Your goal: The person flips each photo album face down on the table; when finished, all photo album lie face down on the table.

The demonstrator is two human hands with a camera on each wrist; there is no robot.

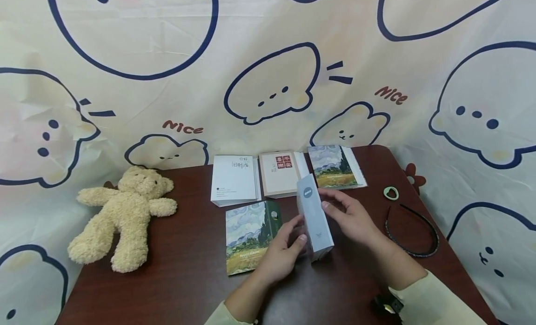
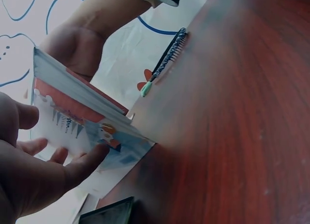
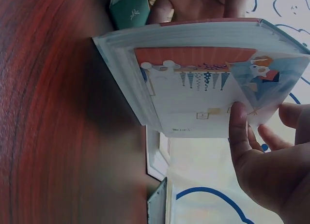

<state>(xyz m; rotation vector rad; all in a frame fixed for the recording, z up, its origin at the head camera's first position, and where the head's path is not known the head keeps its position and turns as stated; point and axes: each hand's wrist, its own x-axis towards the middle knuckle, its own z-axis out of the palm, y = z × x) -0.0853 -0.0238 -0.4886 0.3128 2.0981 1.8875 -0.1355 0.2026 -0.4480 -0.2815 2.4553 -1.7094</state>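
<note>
Between my two hands a pale blue-grey photo album (image 1: 317, 218) stands on end, its narrow side with round logo turned up toward the head view. My left hand (image 1: 279, 253) is at its left side. In the left wrist view that hand's spread fingers (image 2: 89, 163) touch the illustrated cover (image 2: 72, 120). On the other side, my right hand (image 1: 351, 220) holds the album near its far edge. The right wrist view shows the thumb (image 3: 238, 125) against the printed cover (image 3: 193, 98), with fingertips at the cover's edge. Layered page edges show above the cover there.
A painted-landscape album (image 1: 247, 236) lies left of my left hand. Behind stand a white album (image 1: 234, 178), a cream album (image 1: 278, 173) and another landscape album (image 1: 331, 166). A teddy bear (image 1: 127, 218) lies at left; a green ring (image 1: 391, 193) and black headband (image 1: 418, 250) at right.
</note>
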